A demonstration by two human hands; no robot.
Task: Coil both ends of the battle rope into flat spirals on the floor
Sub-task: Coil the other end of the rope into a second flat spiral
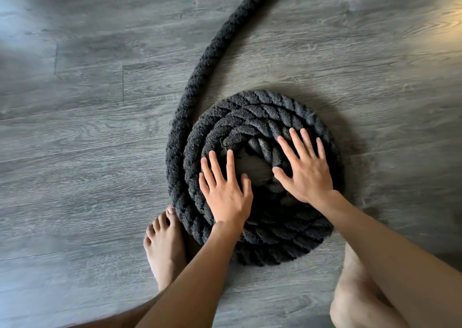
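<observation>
1. Head view, looking down: black battle rope (252, 117) lies wound into a flat spiral on the grey wood-plank floor (75, 132), centre-right of frame, several turns deep.
2. Spiral centre is open; a small patch of floor shows through, between the two hands.
3. Free run of the rope leaves the spiral's left edge, curves up the left side and runs off to the far top of frame.
4. Left hand (225, 190): palm down, fingers spread, flat on the near-left inner turns. Fingertips reach the edge of the centre gap. Not gripping anything.
5. Right hand (303, 166): palm down, fingers splayed, flat on the right inner turns, fingertips pointing far-left. Thumb sits at the rim of the centre gap. Also not gripping.
6. Hands are apart, one either side of the centre opening, both pressing on top of the rope rather than closed around it.
7. Both forearms come in from the near edge and cross over the near turns of the spiral.
8. Bare left foot (165, 245) on the floor just left of the spiral, big toe touching or almost touching the outer turn; cannot tell which.
9. Bare leg or knee (355, 290) at near right, just beside the spiral's near-right edge.
10. Warm light patch on the floor, far right corner.
</observation>
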